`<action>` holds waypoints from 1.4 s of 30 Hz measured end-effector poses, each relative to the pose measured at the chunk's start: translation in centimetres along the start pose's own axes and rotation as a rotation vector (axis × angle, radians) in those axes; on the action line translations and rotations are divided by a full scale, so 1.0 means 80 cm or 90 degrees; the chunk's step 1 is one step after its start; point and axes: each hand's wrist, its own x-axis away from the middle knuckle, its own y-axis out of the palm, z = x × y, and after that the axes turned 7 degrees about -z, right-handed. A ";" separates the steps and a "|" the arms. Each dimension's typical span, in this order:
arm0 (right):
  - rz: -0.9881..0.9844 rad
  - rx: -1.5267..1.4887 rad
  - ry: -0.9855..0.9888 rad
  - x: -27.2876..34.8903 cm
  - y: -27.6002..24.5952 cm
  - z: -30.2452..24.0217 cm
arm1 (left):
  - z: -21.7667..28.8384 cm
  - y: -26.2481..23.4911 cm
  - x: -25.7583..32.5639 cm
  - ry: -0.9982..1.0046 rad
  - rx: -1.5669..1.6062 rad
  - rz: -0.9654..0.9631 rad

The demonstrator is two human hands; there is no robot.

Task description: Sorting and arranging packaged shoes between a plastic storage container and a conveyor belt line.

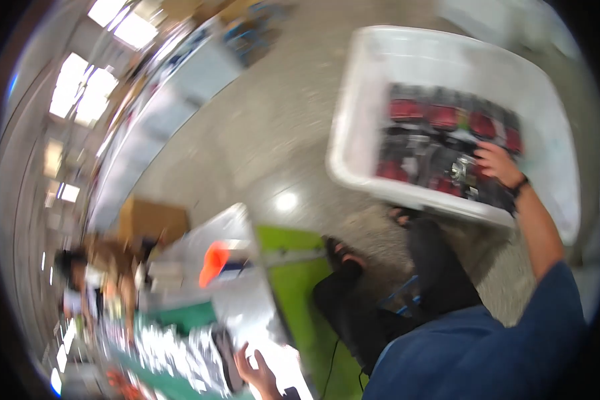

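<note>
Fingers [489, 155] of the right hand [505, 171] are spread and loosely bent over the dark-and-red packs [445, 118]; none appears to be held, and motion blur hides whether the fingertips touch one. The packs lie in rows on the floor of the white bin [338, 137], to the person's right. The right forearm passes over the bin's near wall. The left hand [260, 375] is open, its fingers apart and apparently empty, just beside a grey item [227, 358] on the surface [250, 300]; contact cannot be told. Next to that item lie shiny wrapped goods [183, 353], with an orange object [213, 264] farther along the surface.

Likely faults: the packs sit close together, so a grip closed on one could catch its neighbour and disturb the row. If their covering is as slick as its glints suggest, a shallow fingertip hold could slip. With the arms reaching widely apart, a turn of the body might sweep the left hand into the grey item and push it out of line. A cable [331, 367] hangs near the legs and could snag during a step.
</note>
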 end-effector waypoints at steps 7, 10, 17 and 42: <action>0.191 0.011 0.106 0.013 0.071 0.006 | -0.188 -0.113 -0.053 -0.069 -0.304 0.186; 0.128 0.081 0.052 -0.004 0.101 0.007 | -0.208 -0.135 -0.059 -0.240 -0.392 0.144; 0.065 0.300 -0.034 0.007 0.280 -0.091 | -0.304 -0.206 -0.090 -0.275 -0.382 0.017; -0.252 0.356 -0.171 0.016 0.532 -0.116 | -0.210 -0.172 -0.047 -0.243 0.193 0.067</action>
